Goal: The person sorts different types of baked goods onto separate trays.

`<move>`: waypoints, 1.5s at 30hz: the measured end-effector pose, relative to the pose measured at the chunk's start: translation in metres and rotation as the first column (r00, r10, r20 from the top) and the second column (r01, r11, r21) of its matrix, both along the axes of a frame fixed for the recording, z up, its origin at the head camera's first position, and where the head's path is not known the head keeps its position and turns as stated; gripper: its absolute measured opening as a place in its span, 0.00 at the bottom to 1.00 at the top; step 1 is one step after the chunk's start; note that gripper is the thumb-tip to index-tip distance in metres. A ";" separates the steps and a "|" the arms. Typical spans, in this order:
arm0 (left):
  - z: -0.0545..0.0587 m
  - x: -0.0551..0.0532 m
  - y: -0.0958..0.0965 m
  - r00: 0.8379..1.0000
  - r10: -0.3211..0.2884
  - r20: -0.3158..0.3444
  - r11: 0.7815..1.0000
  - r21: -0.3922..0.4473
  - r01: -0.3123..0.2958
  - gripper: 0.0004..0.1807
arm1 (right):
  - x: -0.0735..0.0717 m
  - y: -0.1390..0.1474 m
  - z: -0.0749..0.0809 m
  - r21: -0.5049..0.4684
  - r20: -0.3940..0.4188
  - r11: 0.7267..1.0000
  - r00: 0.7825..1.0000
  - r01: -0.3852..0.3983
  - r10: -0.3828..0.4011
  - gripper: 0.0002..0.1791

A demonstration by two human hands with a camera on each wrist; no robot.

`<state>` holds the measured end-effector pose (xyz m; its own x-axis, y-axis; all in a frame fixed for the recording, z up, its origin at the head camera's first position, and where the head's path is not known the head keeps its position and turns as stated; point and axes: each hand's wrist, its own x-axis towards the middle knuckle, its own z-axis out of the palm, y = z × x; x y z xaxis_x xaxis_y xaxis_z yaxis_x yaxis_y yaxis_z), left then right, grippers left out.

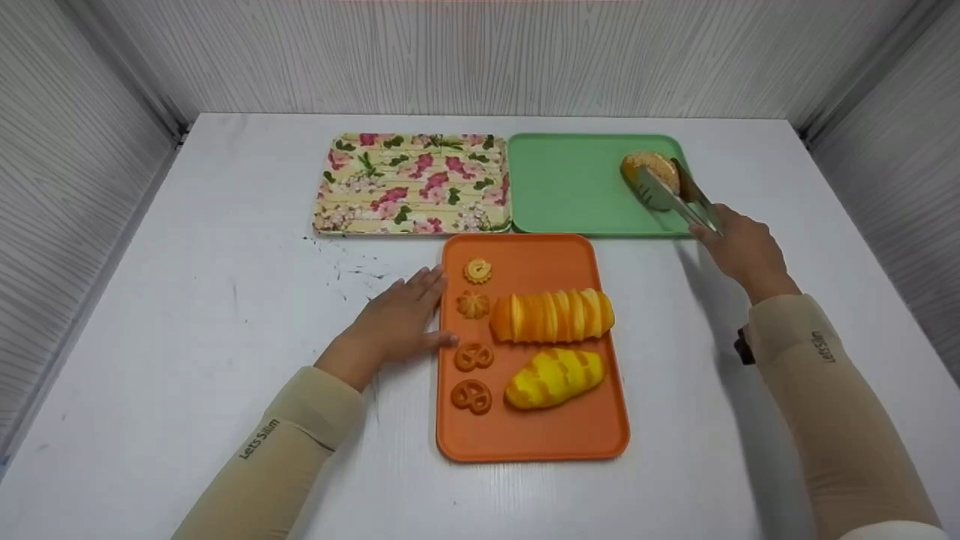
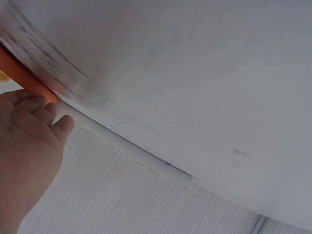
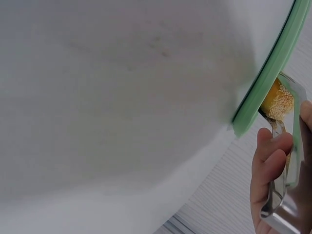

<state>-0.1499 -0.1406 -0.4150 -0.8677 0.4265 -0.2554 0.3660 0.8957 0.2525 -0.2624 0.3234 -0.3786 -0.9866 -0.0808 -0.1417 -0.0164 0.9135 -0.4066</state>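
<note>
In the head view my right hand grips metal tongs over the right side of the green tray. Between the tong ends is a round bun with a seeded top, at the tray's right part. The right wrist view shows the bun and the fingers curled about the tongs. My left hand lies at the left edge of the orange tray, its fingers extended and the thumb over the rim. In the left wrist view that hand touches the tray's side.
On the orange tray lie a sliced loaf, a yellow bread, two pretzels and two small cookies. A floral tray stands left of the green one. Pale wood-grain walls enclose the white table.
</note>
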 end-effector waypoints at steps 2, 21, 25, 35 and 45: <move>0.001 0.000 0.000 1.000 -0.001 0.002 1.000 0.002 0.001 0.51 | 0.000 0.000 0.000 -0.002 0.001 1.000 1.000 0.004 -0.004 0.48; 0.000 0.001 0.000 1.000 0.016 0.017 0.999 0.044 -0.016 0.52 | 0.009 0.011 0.008 -0.087 -0.104 0.996 0.994 0.025 -0.034 0.47; 0.001 0.001 0.000 1.000 0.016 0.018 0.999 0.041 -0.016 0.52 | 0.014 0.016 0.014 -0.099 -0.126 0.995 0.991 0.023 -0.035 0.45; 0.002 0.002 -0.001 1.000 0.008 0.017 0.999 0.031 -0.009 0.52 | 0.032 0.019 0.020 -0.145 -0.102 0.987 0.993 -0.073 0.059 0.41; 0.002 0.002 0.000 1.000 0.014 0.006 1.000 0.024 -0.015 0.51 | 0.056 0.004 0.022 -0.176 -0.062 0.974 0.989 -0.144 0.135 0.39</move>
